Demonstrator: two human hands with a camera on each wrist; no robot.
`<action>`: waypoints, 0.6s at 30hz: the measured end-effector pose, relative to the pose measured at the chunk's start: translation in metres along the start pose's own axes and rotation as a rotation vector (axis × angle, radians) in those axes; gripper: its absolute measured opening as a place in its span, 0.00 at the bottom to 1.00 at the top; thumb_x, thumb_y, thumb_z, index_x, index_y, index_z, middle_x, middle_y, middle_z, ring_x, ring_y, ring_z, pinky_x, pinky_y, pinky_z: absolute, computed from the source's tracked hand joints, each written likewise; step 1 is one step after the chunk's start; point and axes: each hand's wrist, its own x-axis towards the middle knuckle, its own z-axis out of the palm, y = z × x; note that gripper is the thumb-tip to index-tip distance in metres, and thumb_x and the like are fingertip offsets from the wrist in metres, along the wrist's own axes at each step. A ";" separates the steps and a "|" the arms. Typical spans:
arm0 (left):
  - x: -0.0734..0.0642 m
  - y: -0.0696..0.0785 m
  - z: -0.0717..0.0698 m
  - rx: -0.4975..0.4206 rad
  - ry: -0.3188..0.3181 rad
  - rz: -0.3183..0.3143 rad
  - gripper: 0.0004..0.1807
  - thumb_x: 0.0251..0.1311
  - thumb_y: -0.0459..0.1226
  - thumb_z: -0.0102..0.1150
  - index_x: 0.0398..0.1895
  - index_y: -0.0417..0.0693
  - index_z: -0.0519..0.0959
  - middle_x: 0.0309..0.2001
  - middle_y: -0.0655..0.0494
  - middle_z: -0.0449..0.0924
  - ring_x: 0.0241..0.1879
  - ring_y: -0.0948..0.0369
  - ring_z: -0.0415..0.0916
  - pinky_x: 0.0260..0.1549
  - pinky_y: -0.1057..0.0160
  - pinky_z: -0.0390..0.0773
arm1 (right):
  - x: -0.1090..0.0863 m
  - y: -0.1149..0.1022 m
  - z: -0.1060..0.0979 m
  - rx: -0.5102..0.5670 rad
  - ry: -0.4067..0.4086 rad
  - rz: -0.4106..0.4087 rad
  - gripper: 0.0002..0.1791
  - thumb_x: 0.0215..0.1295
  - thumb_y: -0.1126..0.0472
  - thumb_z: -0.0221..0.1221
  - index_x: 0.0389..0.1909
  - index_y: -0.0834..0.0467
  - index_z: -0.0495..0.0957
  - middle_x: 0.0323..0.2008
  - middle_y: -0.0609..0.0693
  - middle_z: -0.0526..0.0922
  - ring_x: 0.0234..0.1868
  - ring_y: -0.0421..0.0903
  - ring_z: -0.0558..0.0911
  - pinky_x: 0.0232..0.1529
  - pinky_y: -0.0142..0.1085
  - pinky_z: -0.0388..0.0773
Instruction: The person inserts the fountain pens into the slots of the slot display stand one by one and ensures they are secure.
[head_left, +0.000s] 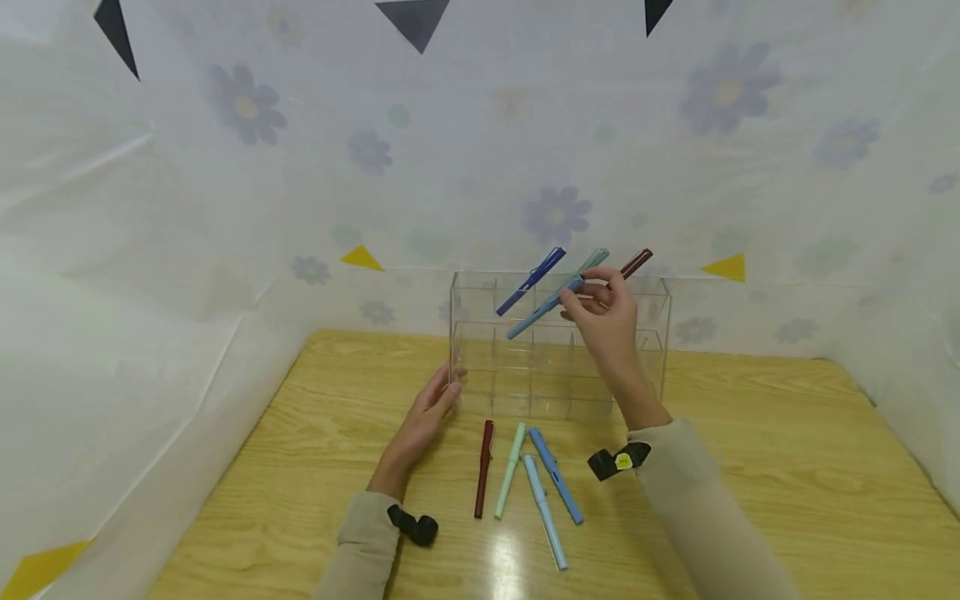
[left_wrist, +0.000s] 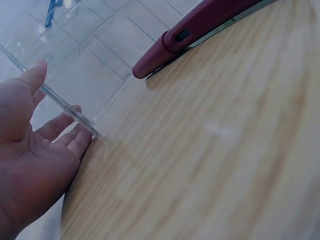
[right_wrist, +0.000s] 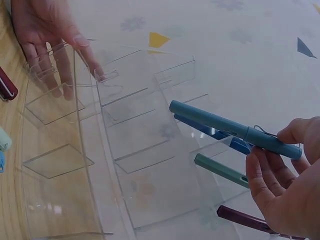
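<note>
My right hand [head_left: 611,312] pinches a blue pen [head_left: 542,313] between thumb and fingers, tilted above the front of a clear acrylic organizer [head_left: 513,367]. In the right wrist view the held pen [right_wrist: 210,119] overlaps a dark blue pen behind it. That dark blue pen [head_left: 529,283], a green pen [head_left: 597,257] and a dark red pen [head_left: 637,262] lean in the organizer's top back row. My left hand [head_left: 427,414] rests at the organizer's left end, its fingers stretched along the side wall and the thumb by the front edge.
On the wooden table [head_left: 300,475] before the organizer lie a dark red pen [head_left: 484,471], a light green pen [head_left: 511,471], a blue pen [head_left: 557,477] and a light blue pen [head_left: 545,512]. A flowered white sheet [head_left: 465,167] hangs close behind.
</note>
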 end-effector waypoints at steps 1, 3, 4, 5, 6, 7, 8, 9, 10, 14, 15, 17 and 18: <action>0.000 0.000 0.000 0.001 0.000 0.001 0.30 0.82 0.45 0.44 0.83 0.59 0.54 0.77 0.44 0.60 0.77 0.46 0.54 0.70 0.37 0.58 | 0.000 0.003 0.002 -0.012 -0.002 -0.002 0.19 0.68 0.70 0.64 0.57 0.70 0.72 0.41 0.63 0.84 0.36 0.46 0.88 0.39 0.37 0.86; 0.000 0.000 0.000 0.003 0.003 -0.002 0.30 0.82 0.46 0.44 0.83 0.58 0.54 0.77 0.45 0.61 0.77 0.47 0.55 0.71 0.38 0.58 | -0.001 0.006 0.005 -0.031 -0.003 -0.012 0.19 0.68 0.71 0.65 0.57 0.71 0.72 0.42 0.65 0.84 0.36 0.45 0.88 0.38 0.37 0.86; 0.000 0.001 0.000 0.005 0.006 -0.003 0.30 0.82 0.46 0.44 0.83 0.57 0.54 0.77 0.45 0.61 0.77 0.48 0.55 0.71 0.38 0.58 | -0.002 0.008 0.007 -0.037 -0.003 -0.019 0.20 0.68 0.71 0.65 0.57 0.71 0.72 0.42 0.66 0.84 0.35 0.45 0.88 0.38 0.37 0.86; 0.000 0.001 0.000 0.005 0.007 -0.004 0.30 0.82 0.46 0.44 0.83 0.57 0.54 0.77 0.46 0.61 0.77 0.48 0.55 0.71 0.38 0.58 | -0.002 0.009 0.009 -0.045 -0.003 -0.021 0.20 0.68 0.71 0.65 0.57 0.71 0.73 0.41 0.67 0.84 0.34 0.44 0.88 0.37 0.37 0.86; 0.000 0.001 -0.001 0.004 0.007 -0.003 0.31 0.82 0.46 0.44 0.83 0.56 0.54 0.77 0.45 0.61 0.77 0.48 0.55 0.71 0.38 0.58 | -0.003 0.009 0.011 -0.048 -0.003 -0.023 0.20 0.67 0.71 0.65 0.56 0.71 0.73 0.41 0.68 0.84 0.33 0.43 0.88 0.37 0.37 0.86; 0.000 0.002 -0.001 0.003 0.006 -0.002 0.31 0.82 0.46 0.44 0.83 0.56 0.54 0.77 0.45 0.61 0.77 0.48 0.55 0.71 0.38 0.58 | -0.004 0.009 0.013 -0.053 -0.005 -0.024 0.20 0.67 0.71 0.65 0.56 0.71 0.73 0.41 0.69 0.84 0.33 0.42 0.88 0.37 0.37 0.86; 0.000 0.003 -0.001 0.003 0.007 -0.005 0.31 0.82 0.46 0.44 0.83 0.56 0.54 0.77 0.45 0.60 0.77 0.48 0.55 0.71 0.38 0.58 | -0.005 0.009 0.014 -0.059 -0.006 -0.011 0.20 0.67 0.71 0.65 0.57 0.71 0.72 0.42 0.70 0.84 0.32 0.41 0.88 0.37 0.37 0.86; 0.000 0.003 -0.001 0.003 0.006 -0.003 0.31 0.82 0.46 0.44 0.83 0.55 0.54 0.77 0.44 0.60 0.77 0.48 0.55 0.71 0.38 0.57 | -0.006 0.010 0.015 -0.067 -0.008 -0.005 0.20 0.67 0.71 0.66 0.56 0.71 0.73 0.42 0.70 0.84 0.32 0.40 0.88 0.37 0.36 0.86; -0.001 0.004 -0.001 0.001 0.005 -0.002 0.31 0.82 0.45 0.44 0.83 0.55 0.54 0.77 0.44 0.60 0.77 0.48 0.54 0.71 0.38 0.57 | -0.007 0.010 0.016 -0.075 -0.012 0.002 0.20 0.67 0.71 0.66 0.56 0.71 0.72 0.42 0.71 0.84 0.31 0.40 0.87 0.37 0.35 0.86; 0.000 0.004 0.000 0.001 -0.001 0.008 0.31 0.83 0.44 0.43 0.83 0.51 0.53 0.77 0.43 0.60 0.77 0.47 0.54 0.71 0.37 0.57 | -0.009 0.013 0.017 -0.114 -0.025 0.024 0.19 0.66 0.71 0.66 0.54 0.70 0.73 0.41 0.70 0.85 0.30 0.39 0.87 0.36 0.33 0.85; 0.000 0.004 -0.001 0.001 0.000 0.011 0.31 0.83 0.44 0.43 0.83 0.50 0.52 0.77 0.43 0.60 0.77 0.47 0.54 0.71 0.37 0.57 | -0.009 0.014 0.018 -0.125 -0.028 0.017 0.19 0.66 0.70 0.67 0.53 0.69 0.73 0.41 0.69 0.86 0.30 0.39 0.88 0.35 0.33 0.85; -0.001 0.004 0.000 0.001 0.001 0.015 0.31 0.83 0.44 0.43 0.83 0.51 0.52 0.77 0.43 0.60 0.77 0.46 0.54 0.71 0.37 0.57 | -0.010 0.017 0.018 -0.156 -0.031 0.024 0.18 0.65 0.69 0.68 0.53 0.68 0.74 0.41 0.68 0.86 0.31 0.41 0.88 0.35 0.32 0.85; -0.001 0.004 0.000 0.002 0.003 0.015 0.31 0.83 0.43 0.43 0.83 0.51 0.52 0.77 0.43 0.60 0.77 0.46 0.55 0.71 0.37 0.57 | -0.010 0.018 0.019 -0.174 -0.030 0.028 0.18 0.65 0.69 0.68 0.53 0.68 0.74 0.40 0.67 0.87 0.32 0.43 0.89 0.34 0.32 0.85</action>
